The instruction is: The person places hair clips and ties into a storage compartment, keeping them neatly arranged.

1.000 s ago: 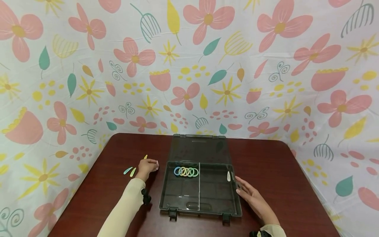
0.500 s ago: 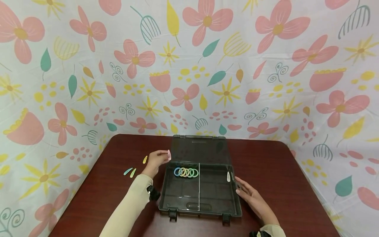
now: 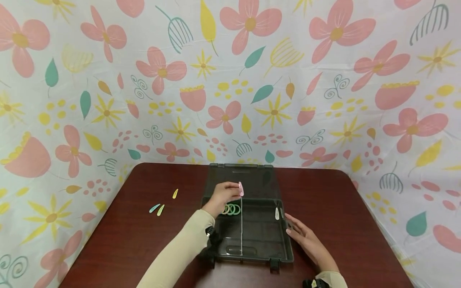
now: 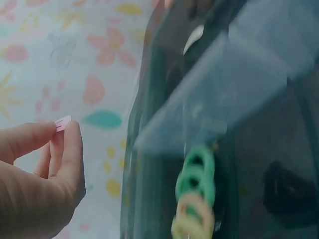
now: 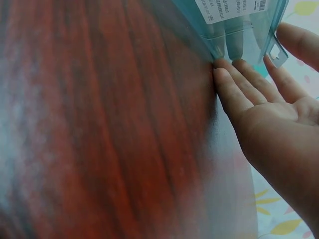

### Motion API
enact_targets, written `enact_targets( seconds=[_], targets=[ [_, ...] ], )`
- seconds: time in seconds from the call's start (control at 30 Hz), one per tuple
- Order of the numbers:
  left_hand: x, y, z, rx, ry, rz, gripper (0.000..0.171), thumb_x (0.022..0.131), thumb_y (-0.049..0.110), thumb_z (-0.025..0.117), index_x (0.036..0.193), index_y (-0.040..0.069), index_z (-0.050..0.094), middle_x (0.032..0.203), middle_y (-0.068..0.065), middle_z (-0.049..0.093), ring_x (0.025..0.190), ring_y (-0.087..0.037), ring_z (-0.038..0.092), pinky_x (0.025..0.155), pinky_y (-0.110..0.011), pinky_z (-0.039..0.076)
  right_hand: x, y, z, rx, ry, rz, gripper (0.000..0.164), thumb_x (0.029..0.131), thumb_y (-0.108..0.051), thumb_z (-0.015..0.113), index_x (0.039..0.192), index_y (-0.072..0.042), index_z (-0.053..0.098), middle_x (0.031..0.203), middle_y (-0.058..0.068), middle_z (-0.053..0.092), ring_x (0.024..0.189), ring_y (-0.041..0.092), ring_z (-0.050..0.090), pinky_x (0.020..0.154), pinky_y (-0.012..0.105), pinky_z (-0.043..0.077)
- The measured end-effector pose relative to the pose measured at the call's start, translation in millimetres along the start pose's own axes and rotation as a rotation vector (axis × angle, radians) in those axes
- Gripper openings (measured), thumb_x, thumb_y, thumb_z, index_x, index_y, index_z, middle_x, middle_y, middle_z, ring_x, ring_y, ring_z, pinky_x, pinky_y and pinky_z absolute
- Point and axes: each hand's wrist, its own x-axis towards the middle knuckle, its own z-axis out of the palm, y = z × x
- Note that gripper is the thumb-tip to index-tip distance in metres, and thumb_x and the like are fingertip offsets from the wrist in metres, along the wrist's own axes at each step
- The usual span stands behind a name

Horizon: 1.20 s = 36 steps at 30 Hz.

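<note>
Between thumb and fingertips my left hand (image 3: 222, 197) pinches a pink hair clip (image 3: 241, 189), held above the back of the open dark plastic case (image 3: 264, 244), near its divider. In the left wrist view the clip's (image 4: 63, 123) pale pink end shows at the fingertips. A chain of pastel rings (image 3: 233, 209) lies in the case's left compartment, partly hidden by that hand. Toward the right wall of the right compartment lies a white hair clip (image 3: 277, 214). My right hand (image 3: 309, 241) rests at the case's right side, fingers extended against its wall, as the right wrist view also shows.
On the table (image 3: 119, 244) at left lie a yellow clip (image 3: 175, 193), a blue clip (image 3: 155, 208) and a yellow-green clip (image 3: 160, 210). The case's transparent lid (image 3: 248, 182) lies folded back toward the flowered cloth (image 3: 230, 80). A thin white divider (image 3: 241, 232) splits the case.
My left hand has lifted the pink hair clip from the table's left side and carried it right, over the case. My right hand has stayed at the case's side.
</note>
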Motion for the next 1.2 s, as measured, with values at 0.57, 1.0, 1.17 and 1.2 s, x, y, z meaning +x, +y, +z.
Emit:
enact_targets(
  seconds=[0.57,1.0,1.17,1.2],
  targets=[
    [7.6,-35.4,85.4,0.006,-0.051,-0.074,0.016,0.081,-0.011,0.067,0.096,-0.007,0.068,0.084,-0.016,0.069,0.068,-0.017,0.067,0.069,-0.035,0.060,2,2,1,-0.008,0.031,-0.006,0.060,0.099,-0.024,0.055,0.152,-0.020,0.027,0.158,0.014,0.016,0.145,0.037,0.009,0.113,0.060,0.022],
    [18.4,-62.4,117.2,0.247,0.040,-0.179,0.014,0.078,-0.018,0.067,0.088,-0.009,0.068,0.073,-0.015,0.067,0.065,-0.023,0.068,0.058,-0.033,0.060,3,2,0,-0.011,0.029,-0.009,0.060,0.099,-0.023,0.055,0.152,-0.019,0.028,0.158,0.015,0.018,0.145,0.036,0.011,0.113,0.058,0.023],
    [21.5,-68.5,122.2,0.295,0.107,-0.188,0.010,0.076,-0.019,0.065,0.078,-0.010,0.068,0.064,-0.014,0.066,0.064,-0.024,0.069,0.054,-0.032,0.059,3,3,1,-0.010,0.021,-0.015,0.059,0.099,-0.024,0.054,0.152,-0.020,0.028,0.158,0.014,0.017,0.145,0.037,0.010,0.112,0.059,0.024],
    [21.7,-69.4,122.7,0.303,0.122,-0.188,0.010,0.075,-0.019,0.065,0.074,-0.009,0.068,0.062,-0.012,0.065,0.062,-0.024,0.069,0.053,-0.032,0.059,3,3,1,-0.010,0.020,-0.016,0.059,0.099,-0.024,0.054,0.152,-0.020,0.028,0.158,0.014,0.017,0.145,0.037,0.010,0.112,0.059,0.024]
  ],
)
